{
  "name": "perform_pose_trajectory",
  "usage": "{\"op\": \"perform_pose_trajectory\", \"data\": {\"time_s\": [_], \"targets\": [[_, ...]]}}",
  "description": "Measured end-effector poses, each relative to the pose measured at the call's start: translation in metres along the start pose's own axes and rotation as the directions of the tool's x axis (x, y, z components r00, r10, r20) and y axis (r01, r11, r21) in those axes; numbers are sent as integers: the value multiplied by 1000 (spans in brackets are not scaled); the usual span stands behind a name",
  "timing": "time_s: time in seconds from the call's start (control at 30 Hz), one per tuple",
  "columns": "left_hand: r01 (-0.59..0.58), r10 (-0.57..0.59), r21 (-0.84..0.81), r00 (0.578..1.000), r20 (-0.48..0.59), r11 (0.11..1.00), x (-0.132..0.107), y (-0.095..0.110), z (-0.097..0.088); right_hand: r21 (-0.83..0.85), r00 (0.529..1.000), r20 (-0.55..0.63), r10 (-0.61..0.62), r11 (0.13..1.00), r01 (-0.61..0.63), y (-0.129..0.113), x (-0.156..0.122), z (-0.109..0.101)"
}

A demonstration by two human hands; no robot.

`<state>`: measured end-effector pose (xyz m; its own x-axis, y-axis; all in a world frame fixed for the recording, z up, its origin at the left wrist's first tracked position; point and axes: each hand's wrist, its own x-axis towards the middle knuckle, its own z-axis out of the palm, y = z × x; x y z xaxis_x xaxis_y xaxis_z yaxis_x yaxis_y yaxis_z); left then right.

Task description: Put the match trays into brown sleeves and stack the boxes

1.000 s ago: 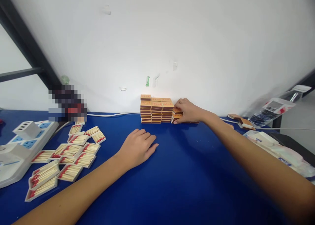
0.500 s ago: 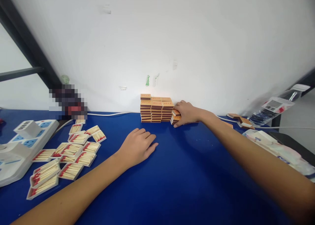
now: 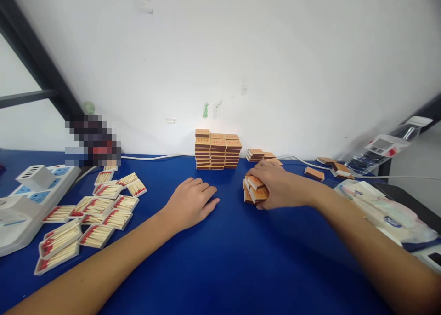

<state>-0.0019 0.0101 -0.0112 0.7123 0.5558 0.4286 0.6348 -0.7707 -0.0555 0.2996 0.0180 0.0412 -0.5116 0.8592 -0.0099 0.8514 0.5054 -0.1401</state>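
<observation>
My right hand (image 3: 284, 185) is closed around several orange-brown matchboxes (image 3: 257, 194), just above or on the blue table; their undersides are hard to make out. Some of the held boxes sit at an angle to each other. My left hand (image 3: 191, 205) rests palm down on the table with its fingers apart, holding nothing. Against the wall, beyond both hands, stands a neat stack of matchboxes (image 3: 217, 153) in three columns. A smaller pile of matchboxes (image 3: 255, 155) lies to its right, partly behind my right hand.
On the left lie several open trays of red-tipped matches (image 3: 97, 208) beside a white power strip (image 3: 51, 218). Loose matchboxes (image 3: 314, 174), a plastic bottle (image 3: 389, 145) and a wipes packet (image 3: 386, 214) are on the right. A white cable (image 3: 155, 158) runs along the wall.
My right hand has come away from the stack, toward me and slightly right, with several matchboxes in its grasp. A smaller pile behind it now shows. My left hand has stayed put.
</observation>
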Motion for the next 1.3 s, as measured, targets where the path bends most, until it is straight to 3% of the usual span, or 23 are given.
{"op": "perform_pose_trajectory", "data": {"time_s": [0.1, 0.23, 0.3, 0.37, 0.43, 0.5, 0.57, 0.67, 0.73, 0.8, 1.03, 1.13, 1.3], "targets": [[-12, 12, -12, 1000, 6, 1000, 0, 0, -1, 14, 998, 50, 45, 999, -46, 1, -22, 2], [-12, 13, -14, 1000, 16, 1000, 0, -4, -3, -16, 972, 60, 227, 974, -227, 29, -37, 3], [17, -17, -10, 1000, 20, 1000, 0, -9, -4, -10, 968, 42, 246, 969, -246, 41, -39, 1], [77, -77, -26, 997, 25, 997, 2, -16, -4, 32, 983, -29, 182, 983, -181, 43, -37, 0], [191, -189, -67, 982, 28, 979, 4, -25, -3, 59, 978, -180, 105, 994, -96, 36, -32, 1], [341, -341, -108, 940, 17, 934, 7, -35, -1, 31, 939, -339, 60, 998, -52, 23, -23, 6], [483, -489, -133, 872, -11, 865, 11, -46, 1, -9, 917, -395, 48, 998, -56, 7, -11, 13], [619, -629, -167, 778, -4, 767, 22, -59, 6, 73, 918, -352, 181, 983, -166, -11, 14, 20], [632, -637, -169, 770, 30, 756, 31, -63, 8, 141, 888, -294, 354, 935, -326, -17, 33, 22], [612, -613, -160, 789, 51, 774, 43, -64, 11, 161, 871, -251, 422, 906, -392, -17, 51, 23], [644, -645, -127, 763, 43, 754, 68, -60, 21, 224, 895, -151, 420, 896, -383, 0, 88, 32], [659, -657, -121, 752, 56, 743, 70, -62, 22, 239, 913, -160, 375, 912, -333, 2, 91, 37], [680, -683, -147, 729, 31, 719, 71, -59, 29, 220, 902, -210, 376, 918, -331, -1, 93, 42]]}}
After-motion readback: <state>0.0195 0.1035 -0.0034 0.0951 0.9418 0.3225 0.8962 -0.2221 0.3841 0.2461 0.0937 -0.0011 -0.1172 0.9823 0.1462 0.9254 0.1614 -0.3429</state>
